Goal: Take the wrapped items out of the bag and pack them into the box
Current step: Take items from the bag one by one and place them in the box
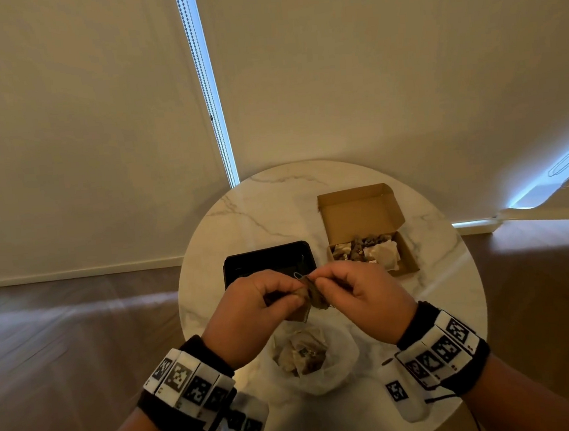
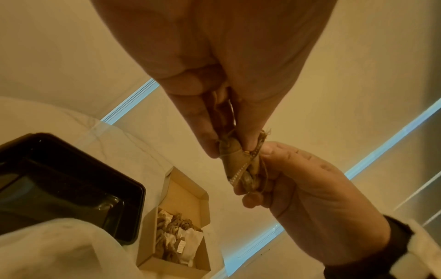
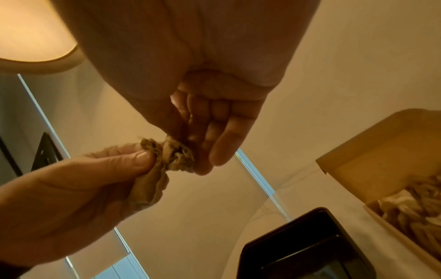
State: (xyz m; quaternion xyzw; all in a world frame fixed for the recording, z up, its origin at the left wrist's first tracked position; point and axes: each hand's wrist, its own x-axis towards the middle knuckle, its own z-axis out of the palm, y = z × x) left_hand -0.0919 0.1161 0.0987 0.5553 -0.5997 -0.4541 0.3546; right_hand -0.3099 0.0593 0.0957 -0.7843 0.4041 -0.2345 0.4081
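Both hands hold one small brown wrapped item (image 1: 312,293) above the middle of the round table. My left hand (image 1: 264,299) pinches its left side, and my right hand (image 1: 346,289) pinches the twine-tied end. The left wrist view shows the wrapped item (image 2: 235,160) between the two thumbs; the right wrist view shows the wrapped item (image 3: 164,156) bunched and frayed. Below the hands lies a white plastic bag (image 1: 340,361) with more wrapped items (image 1: 304,354) inside. The open cardboard box (image 1: 407,256), at the right rear, holds several wrapped items (image 1: 365,249).
A black plastic tray (image 1: 266,256) sits left of the box, just beyond my hands. The round marble table (image 1: 258,210) stands against a pale roller blind. Wooden floor lies on both sides of the table.
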